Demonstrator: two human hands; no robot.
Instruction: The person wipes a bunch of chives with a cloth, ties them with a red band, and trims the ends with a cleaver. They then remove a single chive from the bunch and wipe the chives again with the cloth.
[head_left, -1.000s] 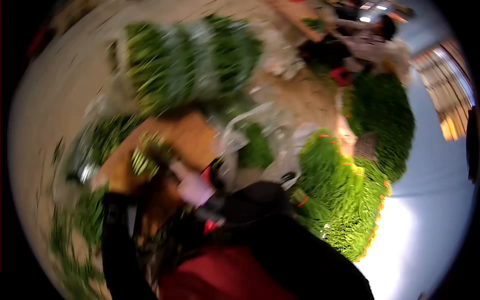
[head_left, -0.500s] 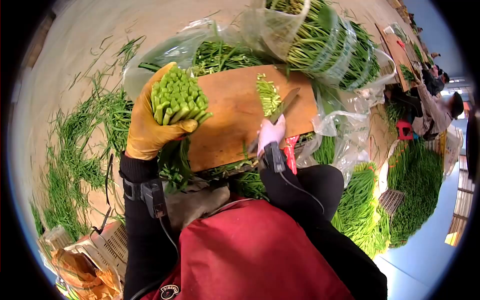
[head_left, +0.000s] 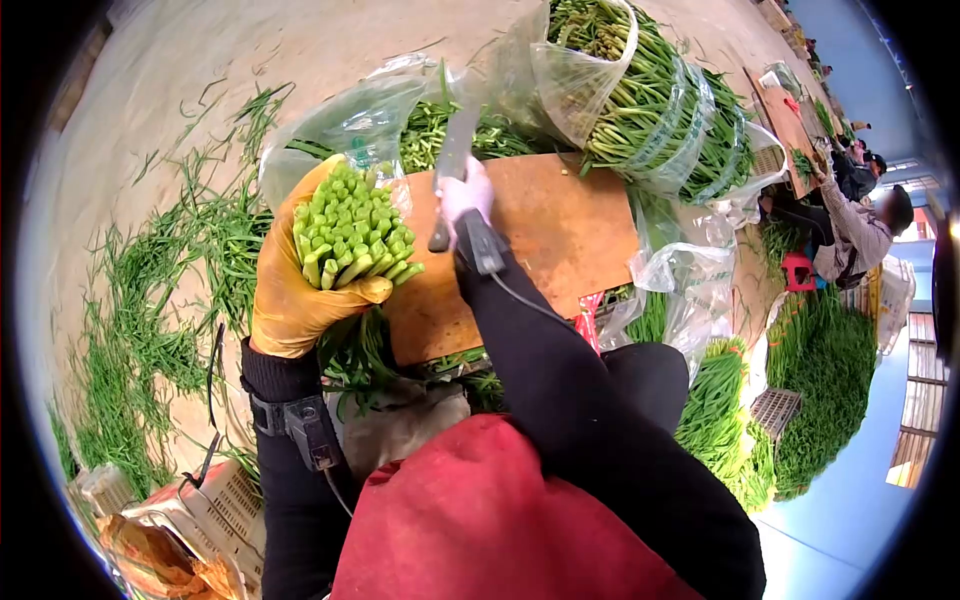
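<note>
My left hand, in a yellow-orange glove, is wrapped round a bunch of green vegetable stalks, cut ends up and leaves hanging below. Beside it, my right hand grips a knife by its handle. The blade points away from me, over the far edge of the wooden cutting board. Just past that edge, an open plastic bag contains green cuttings.
A large bag of stalks lies beyond the board. Loose green leaves litter the floor at left, near a plastic crate. At right are heaped green bundles, a red stool and a seated person.
My right hand has swung left and away across the board with the knife. The short stalk pieces have gone from the board top. My left hand still grips the bunch, slightly lower in view.
</note>
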